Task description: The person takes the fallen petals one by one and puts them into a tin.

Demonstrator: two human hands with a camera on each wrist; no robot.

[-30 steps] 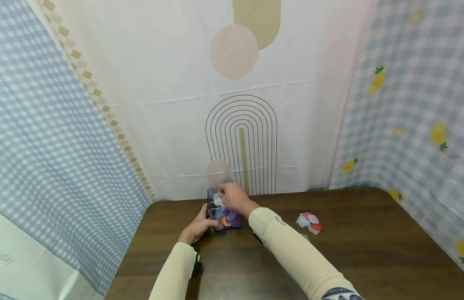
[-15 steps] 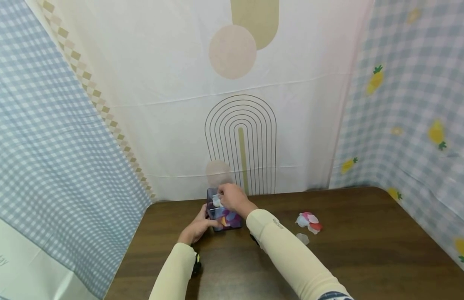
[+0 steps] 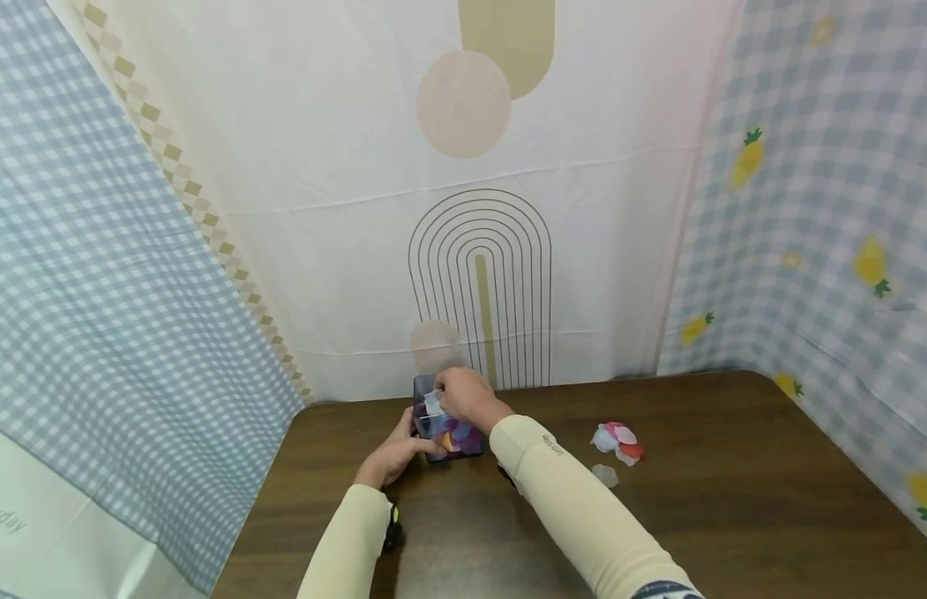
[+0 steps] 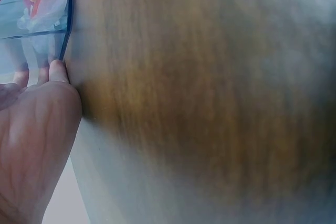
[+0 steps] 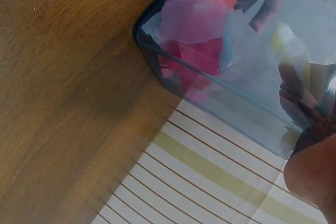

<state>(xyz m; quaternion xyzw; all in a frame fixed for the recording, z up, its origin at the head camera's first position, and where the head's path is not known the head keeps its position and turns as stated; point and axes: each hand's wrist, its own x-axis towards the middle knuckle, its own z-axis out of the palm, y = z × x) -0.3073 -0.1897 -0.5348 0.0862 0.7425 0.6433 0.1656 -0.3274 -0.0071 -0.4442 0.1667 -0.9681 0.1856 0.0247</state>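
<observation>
A clear plastic box (image 3: 422,426) with a dark rim stands near the back of the table, pink, purple, white and orange petals (image 5: 191,22) inside it. My left hand (image 3: 392,453) grips the box from its left side, thumb at the front and fingers along the far side. In the left wrist view its fingertips (image 4: 58,71) show right at the box's edge. My right hand (image 3: 467,395) is over the box's opening, fingers curled, and pinches a whitish petal (image 3: 432,403). The right wrist view catches only part of that hand (image 5: 312,174) at the edge.
A small pile of white, pink and red petals (image 3: 617,441) lies on the brown wooden table (image 3: 718,491), right of my right forearm. One pale petal (image 3: 604,475) lies just in front of it. A patterned cloth (image 3: 344,291) hangs right behind the table.
My hands and the box stay nearly in place. The right forearm shifts slightly left, uncovering the pale petal on the table.
</observation>
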